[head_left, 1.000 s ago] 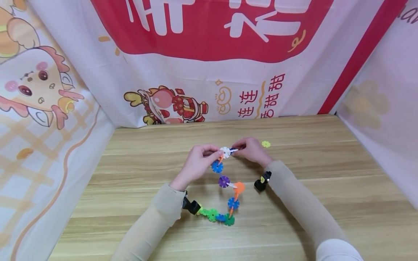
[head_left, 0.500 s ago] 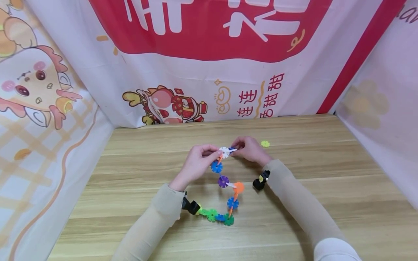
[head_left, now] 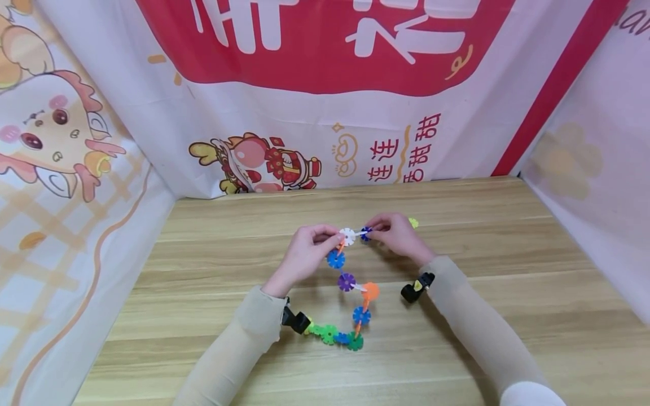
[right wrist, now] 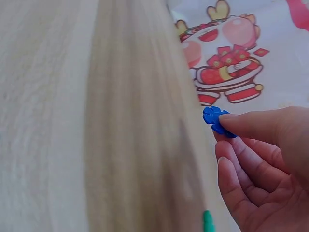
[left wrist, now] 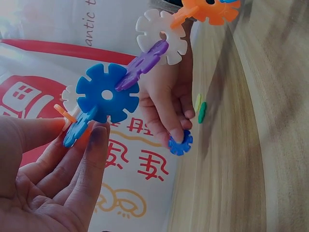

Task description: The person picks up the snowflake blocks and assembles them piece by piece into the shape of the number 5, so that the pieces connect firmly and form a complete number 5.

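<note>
My left hand (head_left: 304, 256) pinches the upper end of a chain of slotted snowflake discs, beside its white disc (head_left: 347, 237). Blue, purple, orange and green discs run down from there, and the blue disc (left wrist: 107, 93) shows large in the left wrist view. Between thumb and fingers, my right hand (head_left: 398, 234) pinches a dark blue snowflake disc (right wrist: 218, 121). In the head view this disc sits at the tip of a white disc seen edge-on (head_left: 361, 232); in the right wrist view only the dark blue one shows. The chain's lower end passes behind the left wrist camera.
On the wooden table (head_left: 244, 361), a loose yellow disc (head_left: 413, 223) lies behind the right hand. A green disc (left wrist: 202, 112) lies near it in the left wrist view. Printed cloth (head_left: 284, 113) walls off the back and both sides.
My right hand has moved a little to the right, baring more of the dark blue disc and now partly covering the yellow one. The left hand and chain stay almost still.
</note>
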`<state>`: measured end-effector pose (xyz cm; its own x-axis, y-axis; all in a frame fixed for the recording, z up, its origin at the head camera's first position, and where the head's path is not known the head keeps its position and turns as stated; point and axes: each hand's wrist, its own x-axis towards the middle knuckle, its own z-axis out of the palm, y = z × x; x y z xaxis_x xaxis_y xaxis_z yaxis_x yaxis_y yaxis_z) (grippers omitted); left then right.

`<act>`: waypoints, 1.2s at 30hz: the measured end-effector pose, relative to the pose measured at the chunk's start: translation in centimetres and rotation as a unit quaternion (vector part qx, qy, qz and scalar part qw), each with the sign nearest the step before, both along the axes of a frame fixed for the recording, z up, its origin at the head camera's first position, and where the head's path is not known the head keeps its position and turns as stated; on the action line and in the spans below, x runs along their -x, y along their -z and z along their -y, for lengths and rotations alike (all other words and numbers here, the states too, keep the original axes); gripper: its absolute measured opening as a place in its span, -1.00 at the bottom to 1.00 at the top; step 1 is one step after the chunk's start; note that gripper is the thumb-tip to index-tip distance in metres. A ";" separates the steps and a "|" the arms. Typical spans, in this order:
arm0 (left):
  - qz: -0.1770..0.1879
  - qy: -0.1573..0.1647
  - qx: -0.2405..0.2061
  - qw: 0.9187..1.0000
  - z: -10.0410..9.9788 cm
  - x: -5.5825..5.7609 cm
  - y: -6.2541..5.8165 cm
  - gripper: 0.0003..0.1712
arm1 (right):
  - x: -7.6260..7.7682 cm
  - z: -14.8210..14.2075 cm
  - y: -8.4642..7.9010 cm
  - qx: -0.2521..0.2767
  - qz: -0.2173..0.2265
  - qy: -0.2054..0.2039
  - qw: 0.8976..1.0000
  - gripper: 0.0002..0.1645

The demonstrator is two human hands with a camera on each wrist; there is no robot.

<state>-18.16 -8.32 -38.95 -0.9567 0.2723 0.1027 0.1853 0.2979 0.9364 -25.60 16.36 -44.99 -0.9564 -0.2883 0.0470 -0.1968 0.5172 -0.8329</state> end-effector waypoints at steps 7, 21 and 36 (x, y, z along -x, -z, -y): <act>0.003 0.000 0.001 1.000 0.1 0.0 0.2 -0.79 | -1.3 -1.1 -1.9 0.037 -0.003 0.013 0.999 -0.80; 0.012 0.001 -0.001 1.000 0.1 -0.1 0.1 -0.81 | -4.0 -1.8 -5.2 0.127 0.018 0.007 0.992 -0.72; 0.022 -0.002 0.004 1.000 0.1 -0.1 0.1 -0.85 | -5.5 -1.2 -6.6 0.181 0.038 -0.003 0.983 -0.72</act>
